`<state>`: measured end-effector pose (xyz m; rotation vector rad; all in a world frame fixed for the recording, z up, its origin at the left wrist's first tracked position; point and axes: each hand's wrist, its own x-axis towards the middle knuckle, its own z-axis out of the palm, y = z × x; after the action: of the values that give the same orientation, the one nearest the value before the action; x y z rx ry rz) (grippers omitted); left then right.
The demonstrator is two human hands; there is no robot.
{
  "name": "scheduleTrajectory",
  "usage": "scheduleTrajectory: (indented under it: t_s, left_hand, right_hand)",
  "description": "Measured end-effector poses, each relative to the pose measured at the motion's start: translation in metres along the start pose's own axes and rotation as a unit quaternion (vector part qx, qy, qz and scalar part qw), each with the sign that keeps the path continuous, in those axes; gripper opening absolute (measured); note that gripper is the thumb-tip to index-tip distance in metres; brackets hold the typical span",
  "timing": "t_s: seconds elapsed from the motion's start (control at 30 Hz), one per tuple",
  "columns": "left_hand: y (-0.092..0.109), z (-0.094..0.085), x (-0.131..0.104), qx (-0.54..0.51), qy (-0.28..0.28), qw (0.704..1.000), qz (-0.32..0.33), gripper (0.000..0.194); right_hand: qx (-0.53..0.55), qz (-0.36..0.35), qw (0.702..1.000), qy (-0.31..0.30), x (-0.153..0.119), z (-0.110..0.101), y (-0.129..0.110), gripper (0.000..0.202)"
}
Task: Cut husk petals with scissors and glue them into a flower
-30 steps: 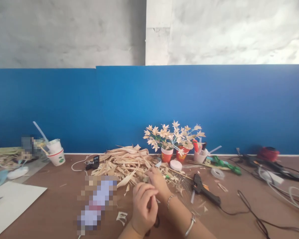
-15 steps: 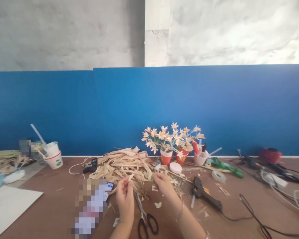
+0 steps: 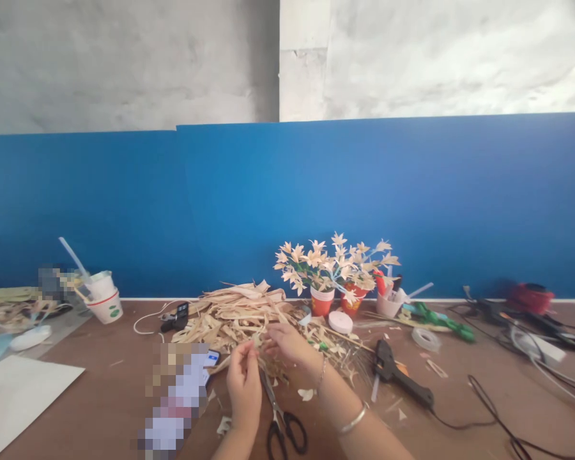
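My left hand (image 3: 245,380) is closed in a pinch in front of the pile of dry husks (image 3: 234,316). A small pale piece sticks up at its fingertips, too blurred to name. My right hand (image 3: 290,345) comes in from the right, close beside the left fingertips. Its back faces me, with the fingers bent toward the left hand, so whatever they hold is hidden. Below and between the hands lie scissors (image 3: 280,418) with black handles, points turned toward the husks. Small pale scraps (image 3: 306,395) lie by my right wrist.
Two red cups (image 3: 321,302) hold pale flowers behind the hands. A black glue gun (image 3: 397,377) with a cord lies at right, near a clear tape roll (image 3: 425,339). A phone (image 3: 211,359), partly blurred, lies left. A white cup (image 3: 105,308) stands farther left.
My right hand has moved left and slightly up, up to my left fingertips. The pale green roll-like thing seen in it earlier no longer shows clearly. My left hand stays nearly in place.
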<state>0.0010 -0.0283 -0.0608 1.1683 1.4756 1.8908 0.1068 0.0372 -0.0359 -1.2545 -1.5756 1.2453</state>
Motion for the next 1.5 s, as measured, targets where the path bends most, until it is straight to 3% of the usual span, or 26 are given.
scheduleTrajectory:
  t_s: [0.07, 0.13, 0.2, 0.27, 0.43, 0.57, 0.7, 0.83, 0.9, 1.0, 1.1, 1.17, 1.33, 1.5]
  left_hand:
    - [0.000, 0.000, 0.000, 0.000, 0.004, 1.000, -0.002, 0.026]
    - [0.001, 0.001, 0.000, -0.003, 0.007, 1.000, -0.004, 0.027]
    - [0.000, 0.003, 0.000, -0.006, 0.005, 1.000, -0.004, 0.027]
    - [-0.001, 0.004, -0.001, -0.009, 0.001, 1.000, -0.003, 0.027]
    - [-0.004, 0.003, -0.001, -0.012, -0.008, 1.000, 0.001, 0.025]
    - [-0.004, 0.006, -0.001, -0.009, -0.046, 0.999, -0.012, 0.027]
    - [-0.001, 0.010, -0.005, -0.029, -0.146, 0.989, -0.023, 0.031]
    - [0.002, 0.013, -0.008, -0.035, -0.202, 0.979, 0.002, 0.027]
    - [0.001, 0.014, -0.008, -0.034, -0.198, 0.979, -0.020, 0.031]
    - [-0.002, 0.016, -0.008, -0.059, -0.194, 0.972, -0.121, 0.037]
    - [-0.003, 0.018, -0.008, -0.113, -0.200, 0.949, -0.216, 0.042]
    - [0.000, 0.018, -0.008, -0.146, -0.196, 0.938, -0.246, 0.043]
    - [0.009, 0.016, -0.006, -0.183, -0.206, 0.928, -0.250, 0.041]
    - [0.009, 0.016, -0.008, -0.151, -0.246, 0.917, -0.276, 0.042]
  right_hand:
    - [-0.086, -0.014, 0.995, 0.047, -0.003, -0.001, 0.000, 0.018]
    - [-0.240, -0.018, 0.964, 0.115, -0.008, -0.003, 0.004, 0.014]
    - [-0.348, 0.000, 0.928, 0.131, -0.013, -0.001, 0.008, 0.018]
    - [-0.381, 0.010, 0.917, 0.119, -0.015, 0.003, 0.010, 0.018]
    - [-0.353, -0.048, 0.926, 0.127, -0.016, 0.006, 0.004, 0.014]
    - [-0.168, -0.148, 0.959, 0.173, -0.027, -0.003, 0.002, 0.019]
    - [0.024, -0.107, 0.987, 0.120, -0.041, -0.007, 0.009, 0.028]
    - [0.104, -0.056, 0.990, 0.071, -0.051, -0.007, 0.018, 0.033]
    - [0.095, -0.043, 0.994, 0.042, -0.056, -0.009, 0.021, 0.029]
    - [0.026, -0.042, 0.998, 0.031, -0.064, -0.014, 0.023, 0.017]
    - [-0.084, -0.055, 0.993, 0.065, -0.071, -0.017, 0.024, 0.007]
    - [-0.145, -0.070, 0.982, 0.098, -0.075, -0.018, 0.023, 0.007]
    - [-0.172, -0.187, 0.957, 0.138, -0.081, -0.017, 0.018, 0.010]
    - [-0.213, -0.325, 0.916, 0.105, -0.088, -0.018, 0.013, 0.014]
